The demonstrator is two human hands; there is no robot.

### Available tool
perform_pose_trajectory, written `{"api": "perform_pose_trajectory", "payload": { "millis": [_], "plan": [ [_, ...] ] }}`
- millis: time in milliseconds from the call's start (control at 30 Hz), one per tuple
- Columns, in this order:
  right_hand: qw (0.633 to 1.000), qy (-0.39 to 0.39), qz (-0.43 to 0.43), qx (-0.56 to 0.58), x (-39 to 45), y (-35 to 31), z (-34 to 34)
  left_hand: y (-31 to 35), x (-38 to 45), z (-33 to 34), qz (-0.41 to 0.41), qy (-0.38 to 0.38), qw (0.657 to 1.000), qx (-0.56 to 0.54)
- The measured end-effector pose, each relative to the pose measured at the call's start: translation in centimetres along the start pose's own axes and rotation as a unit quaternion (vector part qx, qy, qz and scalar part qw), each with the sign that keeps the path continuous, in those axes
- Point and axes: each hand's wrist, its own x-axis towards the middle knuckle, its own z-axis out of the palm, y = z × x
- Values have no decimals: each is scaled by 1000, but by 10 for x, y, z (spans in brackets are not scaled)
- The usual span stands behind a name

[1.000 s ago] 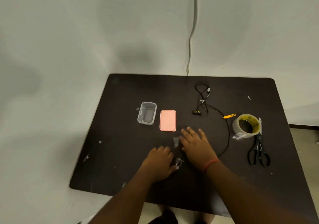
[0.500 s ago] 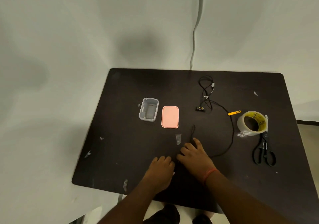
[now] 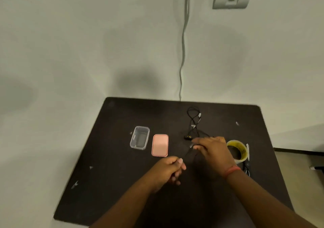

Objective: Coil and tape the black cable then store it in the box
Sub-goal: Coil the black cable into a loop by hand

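Note:
The black cable (image 3: 192, 120) lies tangled at the far middle of the dark table (image 3: 114, 175), and a blurred stretch of it runs down between my hands. My right hand (image 3: 213, 151) pinches the cable near a small connector. My left hand (image 3: 169, 169), lower and to the left, has its fingers closed on the cable's near end. A clear open box (image 3: 139, 137) stands left of the hands, with its pink lid (image 3: 160, 145) flat beside it. A roll of tape (image 3: 237, 151) sits just right of my right hand, partly hidden by it.
Black scissors (image 3: 247, 169) lie near the tape, mostly hidden behind my right wrist. Small scraps of tape (image 3: 75, 184) dot the table's left side. A grey cord (image 3: 182, 61) hangs down the wall behind the table.
Both hands have lifted off the table with the cable. The right hand moved up and right towards the tape, and the left hand rose and closed. The camera tilted up.

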Motion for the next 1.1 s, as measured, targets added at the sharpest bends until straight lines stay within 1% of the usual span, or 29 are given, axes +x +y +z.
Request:
{"api": "perform_pose_trajectory", "payload": {
  "millis": [33,100,167,267,367,433,500,533,667,733,800,867,933,1000,1033,1100],
  "plan": [
    [998,16,21,58,1,1,-12,16,-4,4,16,-9,1000,-21],
    [982,46,57,172,1,2,-32,53,-15,13,60,-34,995,-72],
    [973,64,50,217,-2,-2,-44,87,-23,23,123,-49,983,-126],
    [980,67,7,188,-11,-22,-55,130,-28,35,221,-30,956,-189],
    [991,75,-45,101,-20,-49,-75,159,-24,39,283,18,933,-222],
    [991,92,-76,68,-24,-66,-95,169,-20,40,310,71,930,-184],
    [988,109,-74,82,-27,-76,-118,172,-19,40,319,112,933,-122],
    [985,121,-73,97,-26,-78,-130,171,-19,41,318,120,936,-93],
    [969,203,-101,101,-9,-75,-174,157,-24,51,306,122,944,30],
    [965,225,-100,90,5,-68,-188,150,-30,60,291,80,953,16],
    [967,219,-88,93,18,-58,-193,145,-39,69,294,43,955,8],
    [971,202,-62,109,25,-46,-186,145,-49,77,312,31,949,-6],
    [977,166,-34,132,22,-39,-172,151,-58,82,333,35,941,-48],
    [979,120,-31,161,8,-39,-154,160,-63,82,354,43,929,-95],
    [982,96,-39,158,-1,-42,-145,165,-63,81,362,54,924,-113],
    [990,61,-66,105,-21,-54,-136,174,-63,73,366,76,916,-147]
  ]
}}
